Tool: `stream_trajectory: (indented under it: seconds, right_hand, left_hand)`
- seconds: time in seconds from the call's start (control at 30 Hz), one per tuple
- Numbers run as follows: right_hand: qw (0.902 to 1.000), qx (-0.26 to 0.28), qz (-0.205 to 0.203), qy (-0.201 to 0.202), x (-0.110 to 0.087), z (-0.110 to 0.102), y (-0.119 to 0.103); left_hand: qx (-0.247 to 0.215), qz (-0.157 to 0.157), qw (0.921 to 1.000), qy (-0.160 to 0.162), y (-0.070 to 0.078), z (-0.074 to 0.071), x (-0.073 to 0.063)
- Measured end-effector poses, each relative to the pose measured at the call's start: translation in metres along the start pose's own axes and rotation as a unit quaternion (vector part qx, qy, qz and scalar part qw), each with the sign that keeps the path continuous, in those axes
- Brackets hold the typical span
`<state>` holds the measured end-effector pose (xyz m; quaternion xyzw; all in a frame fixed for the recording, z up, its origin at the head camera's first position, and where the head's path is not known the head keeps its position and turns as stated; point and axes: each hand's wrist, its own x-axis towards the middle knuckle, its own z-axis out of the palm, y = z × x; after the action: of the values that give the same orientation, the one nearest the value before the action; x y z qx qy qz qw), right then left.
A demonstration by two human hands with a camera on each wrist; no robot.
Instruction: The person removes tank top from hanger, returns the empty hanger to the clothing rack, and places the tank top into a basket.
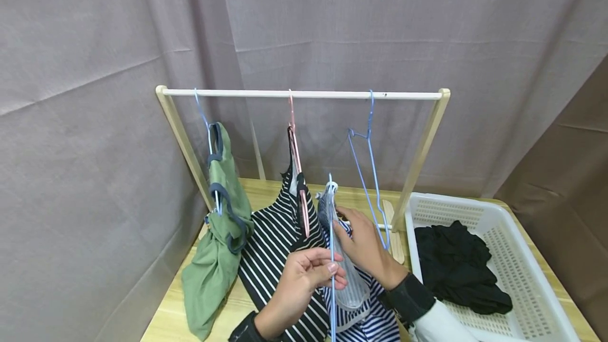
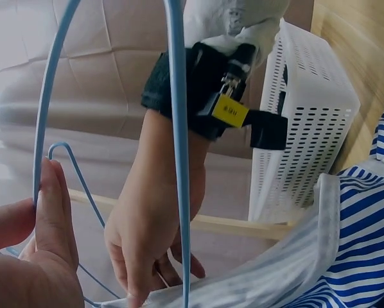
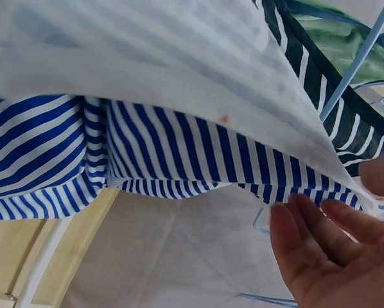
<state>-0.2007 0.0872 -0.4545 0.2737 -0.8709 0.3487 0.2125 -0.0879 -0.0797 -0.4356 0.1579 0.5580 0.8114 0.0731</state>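
My left hand pinches one side of a light blue clothes hanger, held upright in front of the rack. A blue-and-white striped garment with a pale inside hangs around that hanger. My right hand grips the upper edge of the garment just right of the hanger; in the right wrist view its fingertips lie under the striped edge. From the left wrist view, the hanger's blue bar passes in front of the right hand.
A rack with a white rail carries a green garment, a black-and-white striped garment on a pink hanger, and a bare blue hanger. At right, a white basket holds black cloth.
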Motion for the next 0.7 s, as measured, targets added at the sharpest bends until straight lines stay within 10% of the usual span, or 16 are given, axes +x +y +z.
stream_trajectory:
  seconds: [0.7]
  right_hand:
    - [0.9930, 0.070, 0.078, 0.054, 0.017, 0.002, 0.002]
  left_hand:
    - [0.017, -0.003, 0.9996, -0.024, 0.000, 0.003, -0.002]
